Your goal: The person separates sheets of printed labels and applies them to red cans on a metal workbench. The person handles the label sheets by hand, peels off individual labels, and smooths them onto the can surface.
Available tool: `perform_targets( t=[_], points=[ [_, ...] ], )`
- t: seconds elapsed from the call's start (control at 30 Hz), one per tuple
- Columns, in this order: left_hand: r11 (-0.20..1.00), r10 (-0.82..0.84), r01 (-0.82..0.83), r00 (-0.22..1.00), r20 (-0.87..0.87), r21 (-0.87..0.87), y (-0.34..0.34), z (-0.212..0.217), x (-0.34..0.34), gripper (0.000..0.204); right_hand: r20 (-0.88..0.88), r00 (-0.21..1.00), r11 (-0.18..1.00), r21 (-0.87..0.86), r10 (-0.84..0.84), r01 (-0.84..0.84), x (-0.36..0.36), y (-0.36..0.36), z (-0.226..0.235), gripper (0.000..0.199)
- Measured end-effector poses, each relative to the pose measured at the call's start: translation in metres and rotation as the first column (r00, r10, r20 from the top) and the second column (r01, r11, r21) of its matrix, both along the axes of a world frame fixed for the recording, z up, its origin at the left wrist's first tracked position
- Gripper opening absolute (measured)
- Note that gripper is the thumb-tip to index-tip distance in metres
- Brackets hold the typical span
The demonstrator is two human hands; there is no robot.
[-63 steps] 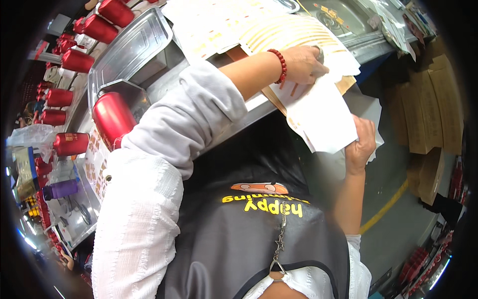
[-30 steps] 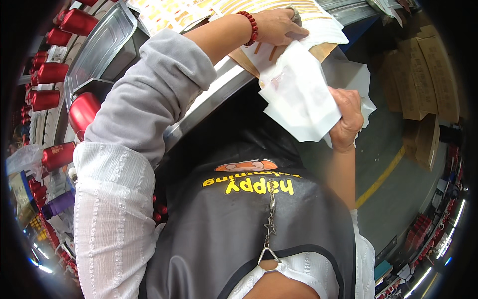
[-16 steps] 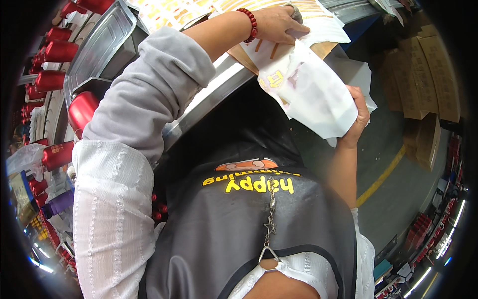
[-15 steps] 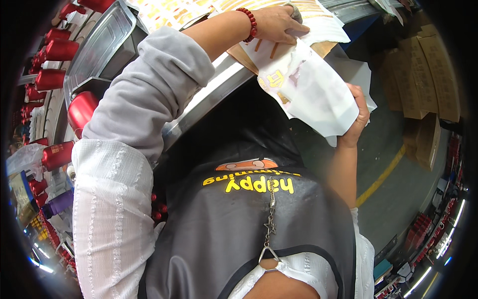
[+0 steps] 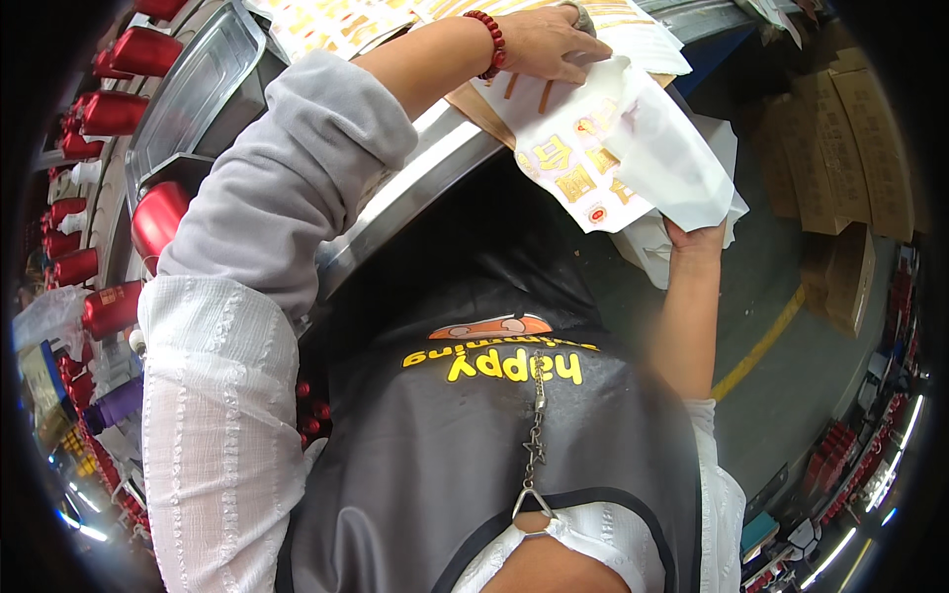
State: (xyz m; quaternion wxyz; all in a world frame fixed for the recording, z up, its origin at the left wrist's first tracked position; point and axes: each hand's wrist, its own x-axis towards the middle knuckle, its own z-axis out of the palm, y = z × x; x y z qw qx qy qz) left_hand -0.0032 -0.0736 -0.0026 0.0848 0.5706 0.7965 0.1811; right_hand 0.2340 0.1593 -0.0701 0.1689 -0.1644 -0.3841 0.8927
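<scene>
My left hand (image 5: 542,42), with a red bead bracelet and a grey cover on one finger, lies with fingers stretched out over a printed sticker sheet (image 5: 568,173) on the work surface. Gold characters mark the sheet, and its near end hangs past the edge. A thin whitish translucent sheet (image 5: 677,148) lies folded back over its right part. Under that sheet's lower right end is my right hand (image 5: 695,237), closed on white sheet material; its fingers are mostly hidden. More white paper (image 5: 647,252) hangs behind the right wrist.
More gold-printed sheets (image 5: 331,25) lie at the back. A grey metal edge (image 5: 371,232) runs along the work surface. At left stand a clear plastic tray (image 5: 198,89) and several red bottles (image 5: 158,219). Cardboard boxes (image 5: 840,148) stand on the floor at right.
My right hand has turned and shifted slightly down, under the white sheet. The translucent sheet has swung right, showing more gold print. My left hand stays almost in place.
</scene>
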Motion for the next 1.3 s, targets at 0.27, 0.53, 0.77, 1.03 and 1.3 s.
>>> perform_targets(
  t=[0.27,0.53,0.77,1.03,1.3],
  points=[
    [0.997,0.041,-0.042,0.999,0.023,0.06,-0.008,0.009,0.014,0.038,-0.131,0.991,0.879,0.476,0.039,0.028,-0.008,-0.04,0.059,0.038],
    [0.997,0.074,-0.075,0.996,0.048,0.027,-0.007,0.012,0.02,0.033,-0.202,0.977,0.095,0.976,0.065,0.196,-0.006,-0.049,0.08,0.037],
    [0.996,0.046,-0.047,0.999,0.022,0.07,-0.012,0.002,0.008,0.034,-0.281,0.942,-0.37,0.868,0.185,0.331,-0.014,-0.065,0.108,0.032],
    [0.994,0.106,-0.108,0.992,0.062,0.032,0.0,0.001,0.002,0.026,-0.215,0.97,0.325,0.931,0.117,0.167,-0.008,-0.043,0.075,0.025],
    [0.991,0.051,-0.048,0.998,-0.021,0.127,0.004,-0.018,-0.005,0.017,-0.199,0.946,0.34,0.935,0.257,0.104,0.003,-0.045,0.06,0.03]
  ],
)
